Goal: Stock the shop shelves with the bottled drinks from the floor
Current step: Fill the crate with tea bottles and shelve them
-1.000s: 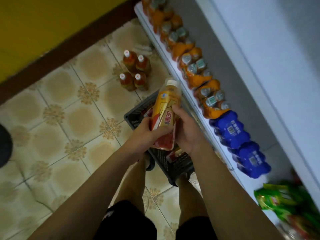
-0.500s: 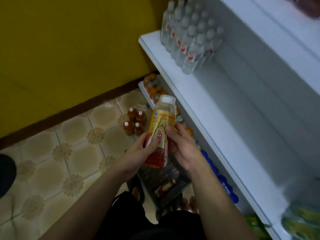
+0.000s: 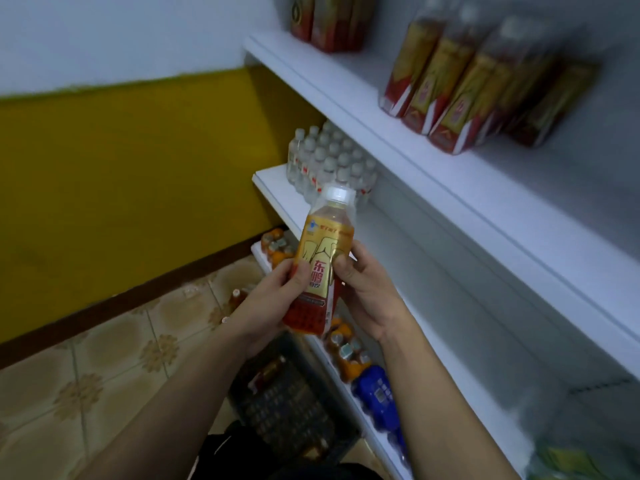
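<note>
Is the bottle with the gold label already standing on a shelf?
No, the bottle is in the air beside the middle shelf, gripped by the left hand and the right hand.

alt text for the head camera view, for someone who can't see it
A left hand and right hand hold a nearly upright drink bottle with a gold-and-red label and white cap before white shelves. Similar bottles stand on the upper shelf, clear water bottles on the one below; a dark basket sits on the tiled floor.
</note>
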Tool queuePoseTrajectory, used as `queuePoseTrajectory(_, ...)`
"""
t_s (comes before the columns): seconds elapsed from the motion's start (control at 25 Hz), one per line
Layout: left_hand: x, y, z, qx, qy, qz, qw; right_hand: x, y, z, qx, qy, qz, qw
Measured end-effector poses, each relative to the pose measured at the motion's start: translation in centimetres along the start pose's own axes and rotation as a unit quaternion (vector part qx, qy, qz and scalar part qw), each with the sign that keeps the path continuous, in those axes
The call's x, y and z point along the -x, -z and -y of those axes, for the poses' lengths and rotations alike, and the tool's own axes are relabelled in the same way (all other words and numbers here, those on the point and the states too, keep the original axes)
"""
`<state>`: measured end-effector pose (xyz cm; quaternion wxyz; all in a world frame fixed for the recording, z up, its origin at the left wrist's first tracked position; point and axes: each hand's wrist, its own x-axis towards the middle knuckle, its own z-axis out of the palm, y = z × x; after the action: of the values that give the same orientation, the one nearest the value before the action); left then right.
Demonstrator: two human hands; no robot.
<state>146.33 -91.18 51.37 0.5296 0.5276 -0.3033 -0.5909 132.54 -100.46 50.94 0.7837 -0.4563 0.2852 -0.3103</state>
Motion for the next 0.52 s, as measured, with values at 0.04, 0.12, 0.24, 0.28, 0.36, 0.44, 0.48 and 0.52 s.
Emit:
queuePoseTrajectory(0.04,0.2,-0.7,-0.7,-0.001,-0.015,0.011,1.0,0.5,0.1,1.2,0.012,0.013,0.008,1.0)
queuePoseTrajectory(0.12,0.3,-1.8,-1.9,-0.023,-0.039,0.032,0.998,1.2,0.3,3.2,0.034,0.032,0.021,0.999)
queuePoseTrajectory(0.24,0.0,-3.9,-3.5,-0.034,-0.072,0.04,0.996,2.4,0.9,6.4,0.059,0.063,0.023,0.996)
queuePoseTrajectory(0.28,-0.2,-4.6,-3.8,-0.03,-0.083,0.048,0.995,2.8,1.2,7.4,0.064,0.073,0.023,0.995)
queuePoseTrajectory(0.36,-0.6,-6.1,-4.6,-0.018,-0.1,0.076,0.992,3.6,2.0,9.5,0.089,0.09,0.021,0.992)
queuePoseTrajectory(0.44,-1.2,-7.8,-5.3,0.0,-0.113,0.1,0.989,4.4,2.9,11.5,0.128,0.106,0.006,0.986)
queuePoseTrajectory(0.48,-1.6,-8.6,-5.6,0.006,-0.118,0.106,0.987,4.8,3.3,12.5,0.15,0.113,-0.004,0.982)
queuePoseTrajectory(0.52,-2.1,-9.4,-6.0,0.008,-0.121,0.109,0.987,5.2,3.7,13.4,0.171,0.121,-0.015,0.978)
